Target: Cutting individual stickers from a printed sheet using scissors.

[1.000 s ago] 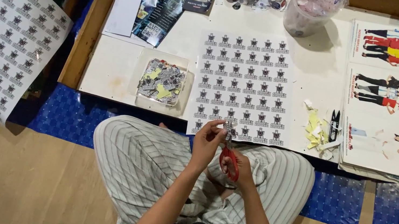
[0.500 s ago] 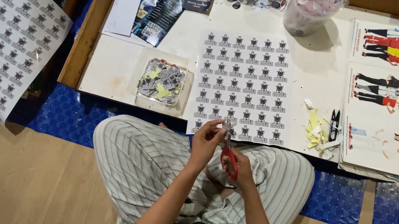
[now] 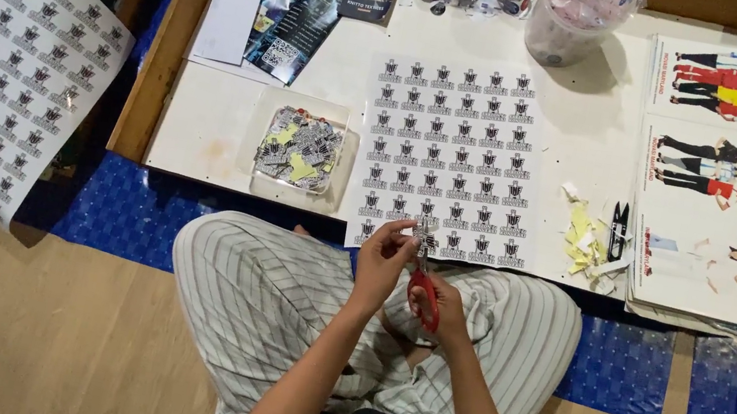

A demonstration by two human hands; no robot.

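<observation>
Cutting out a small sticker over the lap.

Nothing much has moved since a moment ago: the left hand still pinches a little black-and-white sticker, and the right hand is still closed on red scissors just under it, so the cutting seems to go on. A flat paper sheet of the same stickers lies on the white tray, beside a clear box of cut bits.

Even, bright overhead light; soft shadows fall beside the plastic tub; focus sharp, edges slightly bowed.
</observation>
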